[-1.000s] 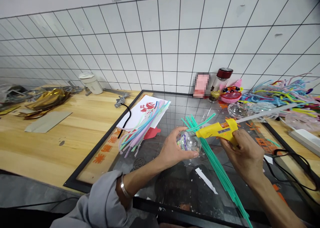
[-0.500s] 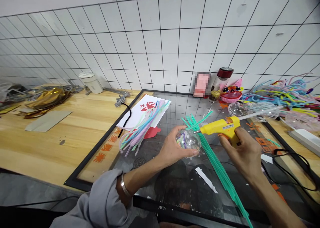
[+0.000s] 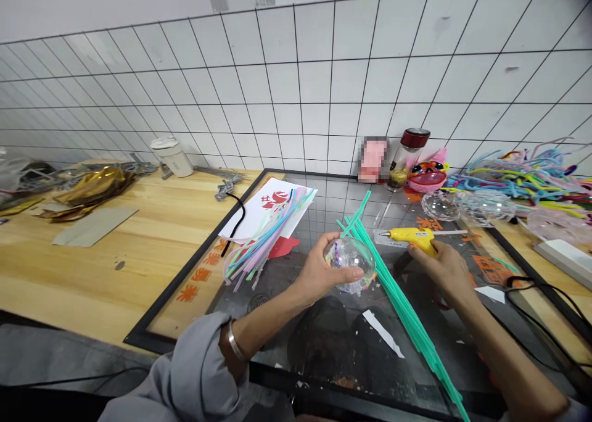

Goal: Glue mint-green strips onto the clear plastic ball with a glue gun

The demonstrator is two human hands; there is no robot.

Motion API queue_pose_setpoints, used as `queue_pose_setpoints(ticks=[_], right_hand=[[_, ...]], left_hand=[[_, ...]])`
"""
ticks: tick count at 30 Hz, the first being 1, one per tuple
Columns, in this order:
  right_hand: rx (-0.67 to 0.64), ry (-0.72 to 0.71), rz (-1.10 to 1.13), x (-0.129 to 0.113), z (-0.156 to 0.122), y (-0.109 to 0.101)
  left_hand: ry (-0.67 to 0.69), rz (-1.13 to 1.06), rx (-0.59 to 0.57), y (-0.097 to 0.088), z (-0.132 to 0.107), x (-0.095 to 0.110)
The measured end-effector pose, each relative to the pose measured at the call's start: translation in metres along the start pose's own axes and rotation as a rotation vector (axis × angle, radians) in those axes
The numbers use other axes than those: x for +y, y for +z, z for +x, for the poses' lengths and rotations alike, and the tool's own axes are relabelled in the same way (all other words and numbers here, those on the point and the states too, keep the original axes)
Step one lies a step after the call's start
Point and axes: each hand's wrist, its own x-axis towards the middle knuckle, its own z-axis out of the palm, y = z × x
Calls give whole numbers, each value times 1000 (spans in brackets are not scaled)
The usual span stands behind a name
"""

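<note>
My left hand (image 3: 321, 273) is closed round a clear plastic ball (image 3: 350, 256) with coloured bits inside, held just above the glass mat (image 3: 324, 348). My right hand (image 3: 439, 268) rests on the handle of a yellow glue gun (image 3: 409, 237), which lies low on the mat with its nozzle pointing left. A bundle of green pipe cleaners (image 3: 398, 298) runs diagonally between my hands.
A pastel bunch of pipe cleaners (image 3: 266, 237) lies on white paper (image 3: 259, 209) to the left. Clear half shells (image 3: 462, 206), a jar (image 3: 407, 153), a heap of coloured pipe cleaners (image 3: 522, 175) and black cables (image 3: 541, 298) crowd the right. Gold foil (image 3: 87, 184) and a white cup (image 3: 173, 157) sit on the wooden bench.
My right hand has lowered the glue gun away from the ball, to the right and down onto the mat. My left hand still holds the ball, turned slightly.
</note>
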Motion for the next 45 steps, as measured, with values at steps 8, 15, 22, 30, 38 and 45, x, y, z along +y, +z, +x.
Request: queue_pose_setpoints(ticks=[8,15,22,30,38,45], right_hand=[[-37,2,-58,8,3,9],[-26,16,-117,19,13,10],[-25,8,-183,22,16,11],[135,-31,-220,1,6,4],[-199,-350,736,-79,-25,-18],[-96,-537,797,-109,-31,-30]], left_hand=[[-5,0,2,0,0,0],[8,-34,33,0,2,2],[26,-36,25,0,2,1],[54,28,-5,-1,4,-3],[59,170,-66,-1,-1,2],[43,286,-119,-2,-3,4]])
